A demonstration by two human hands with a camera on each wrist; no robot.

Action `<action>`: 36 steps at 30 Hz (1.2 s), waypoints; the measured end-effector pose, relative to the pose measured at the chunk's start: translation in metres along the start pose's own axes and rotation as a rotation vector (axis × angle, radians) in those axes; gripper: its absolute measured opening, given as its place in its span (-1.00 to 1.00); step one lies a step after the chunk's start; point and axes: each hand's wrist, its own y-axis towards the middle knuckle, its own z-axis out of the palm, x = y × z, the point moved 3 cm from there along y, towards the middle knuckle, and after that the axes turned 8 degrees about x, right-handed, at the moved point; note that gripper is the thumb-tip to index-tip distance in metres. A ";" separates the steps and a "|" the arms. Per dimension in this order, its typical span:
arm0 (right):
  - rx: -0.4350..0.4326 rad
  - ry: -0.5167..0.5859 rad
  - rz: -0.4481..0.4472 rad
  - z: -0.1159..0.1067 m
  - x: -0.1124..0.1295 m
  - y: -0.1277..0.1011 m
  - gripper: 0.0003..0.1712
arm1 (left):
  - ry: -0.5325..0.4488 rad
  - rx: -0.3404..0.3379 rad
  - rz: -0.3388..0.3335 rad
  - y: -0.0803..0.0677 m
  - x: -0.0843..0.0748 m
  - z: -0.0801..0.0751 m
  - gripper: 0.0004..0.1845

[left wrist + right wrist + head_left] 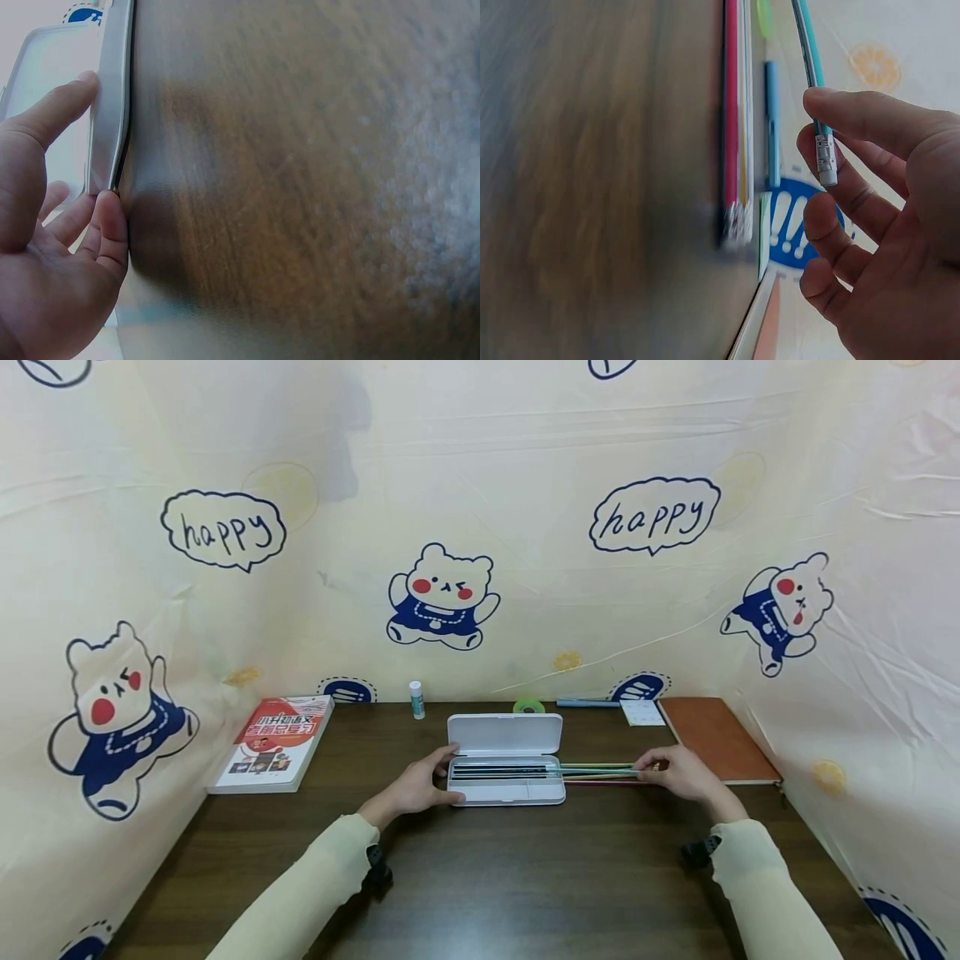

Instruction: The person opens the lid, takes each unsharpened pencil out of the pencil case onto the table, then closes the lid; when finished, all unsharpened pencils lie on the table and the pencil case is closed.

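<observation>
A dark brown wooden table (525,877) stands in a booth hung with cream cloth printed with cartoon bears and "happy" bubbles. At its middle lies an open white plastic pencil case (506,781), lid tipped back, with dark pencils lying lengthwise in its tray. The left hand (420,787) grips the case's left end, thumb on the rim and fingers curled under the edge.

Out of the case's right end runs a teal pencil with a metal ferrule and white eraser (819,112), pinched near the eraser by the thumb and forefinger of the right hand (678,772). Just beside it, flat on the table, lie more coloured pencils, pink, yellow and green (600,774).

The pencil looks light, stiff and smooth, likely to roll or slip. The grip near its eraser gives steering but leaves the far tip free to swing. The case seems light enough to slide, so the hold on its end counts.

Behind the case stand a small glue stick (416,699), a green tape roll (528,705), a blue pen (585,702) and a white notepad (642,712). A brown notebook (716,739) lies close by the right hand. A red-covered book (273,743) sits well apart on the left.
</observation>
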 end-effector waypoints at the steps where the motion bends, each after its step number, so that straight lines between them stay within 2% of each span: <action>1: 0.002 -0.003 0.001 -0.001 -0.003 -0.002 -0.91 | 0.000 0.000 -0.001 0.000 0.000 0.000 0.01; 14: -0.010 -0.023 0.005 0.002 -0.022 -0.018 -0.96 | 0.000 0.014 -0.016 0.001 0.000 -0.001 -0.01; 21: -0.024 -0.039 0.050 0.007 -0.027 -0.016 -0.96 | -0.003 0.013 -0.030 0.001 0.000 -0.001 -0.03; 27: -0.045 -0.057 0.043 0.012 -0.030 -0.011 -0.94 | -0.012 0.016 -0.032 0.000 0.000 0.000 -0.03; 36: -0.037 -0.050 0.070 0.011 -0.023 -0.009 -0.90 | -0.009 0.013 -0.030 0.000 0.000 -0.001 -0.03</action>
